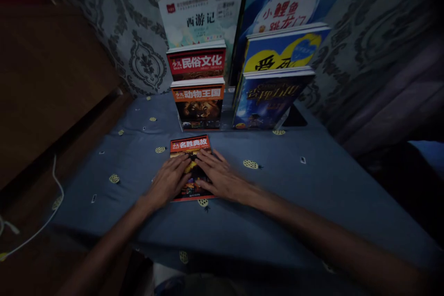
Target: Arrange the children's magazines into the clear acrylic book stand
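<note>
A small closed book (pixel 190 144) with a red title band and a dark picture cover lies flat on the blue tablecloth. My left hand (pixel 170 176) rests on the left part of its cover, fingers stretched out. Across the right part lies my right hand (pixel 217 173), also flat with its fingers spread. Both hands hide much of the cover's middle. Just behind stands a book with a lion on the cover (pixel 199 106), and behind that one a red-banded book (pixel 197 62).
To the right, a dark blue book (pixel 268 99) stands before a blue-and-yellow one (pixel 284 53). Taller books (pixel 204 14) rise at the back by the patterned wall covering (pixel 147 62). A wooden cabinet (pixel 52 83) and a white cable (pixel 57 185) are on the left.
</note>
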`<state>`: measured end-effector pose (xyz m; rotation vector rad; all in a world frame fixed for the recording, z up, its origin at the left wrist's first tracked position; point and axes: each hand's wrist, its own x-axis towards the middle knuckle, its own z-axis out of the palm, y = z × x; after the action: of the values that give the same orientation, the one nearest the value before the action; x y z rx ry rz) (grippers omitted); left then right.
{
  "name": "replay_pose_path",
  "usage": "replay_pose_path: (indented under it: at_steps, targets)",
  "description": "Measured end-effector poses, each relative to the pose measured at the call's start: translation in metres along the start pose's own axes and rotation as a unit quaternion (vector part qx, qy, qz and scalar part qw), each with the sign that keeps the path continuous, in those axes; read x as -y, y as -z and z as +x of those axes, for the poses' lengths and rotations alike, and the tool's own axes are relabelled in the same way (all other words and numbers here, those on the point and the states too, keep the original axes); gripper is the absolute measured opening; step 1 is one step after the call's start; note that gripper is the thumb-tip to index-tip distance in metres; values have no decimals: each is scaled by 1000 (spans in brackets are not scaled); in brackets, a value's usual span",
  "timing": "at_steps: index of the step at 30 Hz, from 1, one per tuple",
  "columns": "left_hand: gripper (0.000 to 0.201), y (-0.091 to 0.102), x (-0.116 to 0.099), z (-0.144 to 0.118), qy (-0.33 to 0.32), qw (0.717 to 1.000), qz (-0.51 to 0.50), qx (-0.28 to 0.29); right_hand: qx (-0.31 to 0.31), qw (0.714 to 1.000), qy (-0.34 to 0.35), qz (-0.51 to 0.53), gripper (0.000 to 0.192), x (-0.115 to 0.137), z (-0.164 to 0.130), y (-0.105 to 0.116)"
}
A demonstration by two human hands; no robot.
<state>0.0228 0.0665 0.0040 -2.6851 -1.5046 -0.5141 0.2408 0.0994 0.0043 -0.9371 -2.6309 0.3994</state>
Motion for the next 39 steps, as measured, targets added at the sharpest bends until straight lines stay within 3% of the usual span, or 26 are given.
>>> replay_pose_path:
  at_steps: [5,8,12,17,20,22,24,27,30,32,35,39]
  targets:
    - [42,-17,26,21,63,998,31,-5,-5,998,-57,-27,60,-2,48,-14]
    - [43,-22,32,22,92,994,53,-19,-34,994,-97,-43,60,-17,56,-15]
    - [43,-27,27,18,140,986,76,-57,-57,985,-143,-84,58,-27,34,-15]
    - [41,-30,23,15,164,979,76,-96,-57,978,-158,-124,55,-8,1,-25]
    - [41,-30,32,16,166,978,-18,-124,-71,977,-155,-128,53,1,-7,-31]
    - [43,-28,40,18,186,962,-138,-145,-77,978,-155,-119,54,1,-9,-32]
    - [47,-24,47,19,225,915,-293,-162,-82,980,-146,-108,55,-1,-11,-31]
    - [55,-16,51,20,299,795,-511,-134,-97,983,-130,-90,56,-7,-15,-29]
    - [46,-6,47,20,356,675,-642,-73,-124,984,-117,-52,55,-13,-19,-28]
    - [36,1,42,21,358,619,-697,-57,-147,983,-110,-8,54,-17,-20,-26]
    - [35,9,34,26,328,573,-748,-61,-179,972,-125,89,54,-21,-19,-19]
    - [41,15,25,29,298,556,-773,-68,-187,930,-171,267,52,-24,-14,-6]
